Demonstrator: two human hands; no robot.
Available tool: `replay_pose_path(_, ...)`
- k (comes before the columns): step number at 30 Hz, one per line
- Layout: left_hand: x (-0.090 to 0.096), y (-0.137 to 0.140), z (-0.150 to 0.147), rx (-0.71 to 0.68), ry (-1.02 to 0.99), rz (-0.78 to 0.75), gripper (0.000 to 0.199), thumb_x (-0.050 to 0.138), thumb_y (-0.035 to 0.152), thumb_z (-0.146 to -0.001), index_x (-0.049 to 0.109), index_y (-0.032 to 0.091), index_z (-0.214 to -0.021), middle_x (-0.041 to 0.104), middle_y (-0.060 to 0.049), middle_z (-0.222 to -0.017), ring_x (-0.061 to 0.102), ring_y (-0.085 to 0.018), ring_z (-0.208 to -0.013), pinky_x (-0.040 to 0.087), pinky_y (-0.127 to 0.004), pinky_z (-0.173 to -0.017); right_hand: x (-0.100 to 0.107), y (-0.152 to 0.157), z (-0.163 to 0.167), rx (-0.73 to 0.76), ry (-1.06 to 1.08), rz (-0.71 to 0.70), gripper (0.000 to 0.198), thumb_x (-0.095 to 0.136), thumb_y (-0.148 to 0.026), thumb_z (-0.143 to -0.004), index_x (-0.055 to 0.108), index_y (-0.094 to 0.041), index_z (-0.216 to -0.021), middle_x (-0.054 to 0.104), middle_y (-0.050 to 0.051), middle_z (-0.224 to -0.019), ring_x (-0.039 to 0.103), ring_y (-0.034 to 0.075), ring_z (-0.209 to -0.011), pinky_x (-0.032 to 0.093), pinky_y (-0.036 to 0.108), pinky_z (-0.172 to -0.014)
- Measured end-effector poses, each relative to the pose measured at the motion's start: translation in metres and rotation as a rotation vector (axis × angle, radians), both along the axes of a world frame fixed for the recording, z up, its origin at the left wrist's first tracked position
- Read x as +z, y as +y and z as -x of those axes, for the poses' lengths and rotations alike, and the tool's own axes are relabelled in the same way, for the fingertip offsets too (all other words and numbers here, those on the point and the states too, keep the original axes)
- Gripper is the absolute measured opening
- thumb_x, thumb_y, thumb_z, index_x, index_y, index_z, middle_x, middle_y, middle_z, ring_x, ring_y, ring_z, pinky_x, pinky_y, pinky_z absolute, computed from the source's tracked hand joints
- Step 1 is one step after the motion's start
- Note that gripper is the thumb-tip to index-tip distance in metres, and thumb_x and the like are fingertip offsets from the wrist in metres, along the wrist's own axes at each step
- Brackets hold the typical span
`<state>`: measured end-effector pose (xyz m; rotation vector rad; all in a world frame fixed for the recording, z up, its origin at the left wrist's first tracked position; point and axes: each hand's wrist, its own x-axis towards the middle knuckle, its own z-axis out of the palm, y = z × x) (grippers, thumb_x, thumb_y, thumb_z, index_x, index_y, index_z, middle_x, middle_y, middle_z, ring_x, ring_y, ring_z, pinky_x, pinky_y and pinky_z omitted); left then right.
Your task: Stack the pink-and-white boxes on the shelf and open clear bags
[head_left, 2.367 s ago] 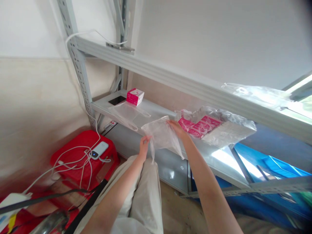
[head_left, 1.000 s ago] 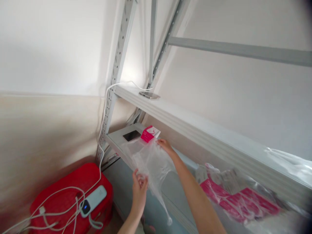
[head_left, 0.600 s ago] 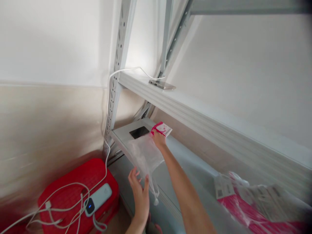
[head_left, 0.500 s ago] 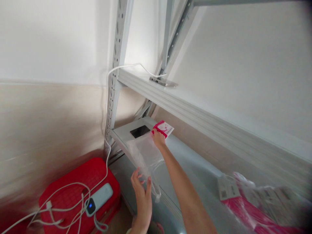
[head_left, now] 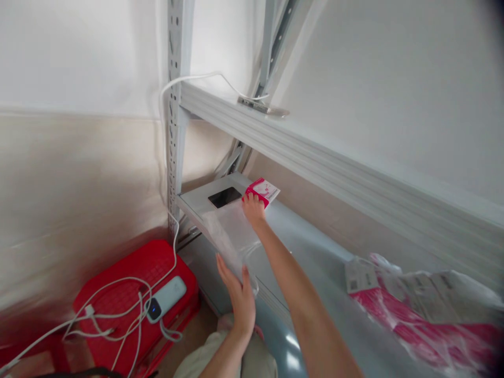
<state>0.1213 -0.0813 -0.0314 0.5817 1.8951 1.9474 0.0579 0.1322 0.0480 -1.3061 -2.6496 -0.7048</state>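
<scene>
On the lower grey shelf lies a flat pink-and-white box (head_left: 268, 190). My right hand (head_left: 254, 208) reaches over to its near end, with bent fingers closed on the pink part. From beneath that hand a clear plastic bag (head_left: 222, 231) spreads toward me and droops over the shelf's front edge. My left hand (head_left: 239, 296) is open at the bag's near end, fingers stretched out and thumb apart, the palm side against the plastic. A dark-screened phone (head_left: 224, 197) rests just left of the box.
A red plastic stool (head_left: 118, 286) at the lower left carries a light-blue power bank (head_left: 167, 299) and tangled white cables. Pink-and-white packs in clear plastic (head_left: 417, 310) lie on the shelf at right. The upper shelf (head_left: 315, 144) holds a thin clear-edged device (head_left: 263, 107) with a cable.
My left hand has moved up and right against the bag's near end. The fingers of my right hand lie flatter over the box. The view has tilted slightly down.
</scene>
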Motion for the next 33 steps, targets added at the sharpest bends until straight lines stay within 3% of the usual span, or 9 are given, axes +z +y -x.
replay_pose_path(5, -0.010, 0.007, -0.002, 0.024, 0.021, -0.025, 0.065, 0.036, 0.041, -0.095, 0.014, 0.010, -0.147, 0.016, -0.022, -0.151, 0.015, -0.024, -0.143, 0.018, -0.041, -0.117, 0.025, -0.016, -0.012, 0.025, -0.001, -0.034, 0.035, 0.029, -0.016, -0.096, 0.056, -0.009, -0.117, 0.059, 0.021, -0.111, 0.055, 0.027, -0.100, 0.047, 0.037, -0.077)
replay_pose_path(9, -0.017, 0.008, -0.006, 0.048, 0.061, -0.043, 0.063, 0.040, 0.040, -0.094, 0.019, 0.009, -0.145, 0.027, -0.024, -0.143, 0.028, -0.029, -0.138, 0.022, -0.047, -0.114, 0.048, -0.039, -0.060, 0.005, -0.016, -0.021, 0.032, 0.031, -0.018, -0.096, 0.059, -0.011, -0.108, 0.063, 0.018, -0.104, 0.058, 0.024, -0.095, 0.045, 0.034, -0.078)
replay_pose_path(12, -0.019, 0.010, -0.011, 0.069, 0.079, -0.036, 0.065, 0.044, 0.039, -0.093, 0.016, 0.012, -0.146, 0.030, -0.024, -0.142, 0.032, -0.030, -0.135, 0.026, -0.049, -0.112, 0.062, -0.057, -0.120, -0.104, -0.005, 0.003, 0.034, 0.029, -0.021, -0.098, 0.062, -0.014, -0.103, 0.066, 0.016, -0.100, 0.061, 0.021, -0.092, 0.043, 0.030, -0.077)
replay_pose_path(17, -0.015, 0.018, -0.017, 0.070, 0.103, 0.025, 0.066, 0.040, 0.036, -0.094, 0.013, 0.006, -0.146, 0.025, -0.027, -0.145, 0.022, -0.036, -0.139, 0.021, -0.057, -0.112, 0.083, -0.080, -0.246, -0.463, 0.226, -0.064, 0.037, 0.029, -0.029, -0.099, 0.064, -0.018, -0.103, 0.068, 0.010, -0.097, 0.062, 0.019, -0.085, 0.040, 0.026, -0.072)
replay_pose_path(20, -0.008, 0.022, -0.019, 0.085, 0.101, 0.079, 0.066, 0.038, 0.032, -0.093, 0.013, -0.001, -0.145, 0.025, -0.032, -0.143, 0.021, -0.039, -0.139, 0.020, -0.058, -0.111, 0.091, -0.088, -0.317, -0.657, 0.311, -0.107, 0.043, 0.024, -0.033, -0.101, 0.062, -0.016, -0.110, 0.066, 0.014, -0.103, 0.058, 0.021, -0.096, 0.040, 0.029, -0.076)
replay_pose_path(23, 0.000, 0.026, -0.020, 0.101, 0.085, 0.152, 0.067, 0.038, 0.028, -0.092, 0.013, -0.005, -0.144, 0.028, -0.033, -0.140, 0.023, -0.040, -0.137, 0.021, -0.056, -0.111, 0.091, -0.088, -0.363, -0.731, 0.308, -0.051, 0.040, 0.036, -0.038, -0.099, 0.063, -0.012, -0.111, 0.063, 0.021, -0.108, 0.054, 0.026, -0.105, 0.041, 0.033, -0.079)
replay_pose_path(26, 0.011, 0.029, -0.019, 0.145, 0.066, 0.199, 0.065, 0.038, 0.026, -0.091, 0.015, -0.005, -0.144, 0.031, -0.032, -0.140, 0.027, -0.039, -0.137, 0.024, -0.053, -0.111, 0.084, -0.081, -0.383, -0.792, 0.276, 0.068, 0.028, 0.054, -0.030, -0.091, 0.066, -0.008, -0.105, 0.060, 0.026, -0.112, 0.052, 0.032, -0.110, 0.044, 0.037, -0.081)
replay_pose_path(29, 0.020, 0.028, -0.019, 0.172, 0.068, 0.223, 0.067, 0.037, 0.028, -0.091, 0.014, -0.007, -0.144, 0.030, -0.034, -0.140, 0.027, -0.042, -0.136, 0.027, -0.058, -0.108, 0.079, -0.073, -0.385, -0.848, 0.267, 0.158, 0.020, 0.056, -0.015, -0.086, 0.068, -0.006, -0.100, 0.062, 0.028, -0.107, 0.057, 0.033, -0.104, 0.047, 0.039, -0.078)
replay_pose_path(33, 0.026, 0.012, -0.022, 0.223, 0.107, 0.155, 0.079, 0.035, 0.043, -0.091, 0.009, -0.011, -0.143, 0.014, -0.041, -0.144, 0.015, -0.052, -0.137, 0.021, -0.071, -0.102, 0.089, -0.079, -0.381, -0.758, 0.349, 0.019, 0.013, 0.060, -0.014, -0.086, 0.067, -0.006, -0.094, 0.066, 0.018, -0.093, 0.064, 0.025, -0.087, 0.051, 0.036, -0.073)
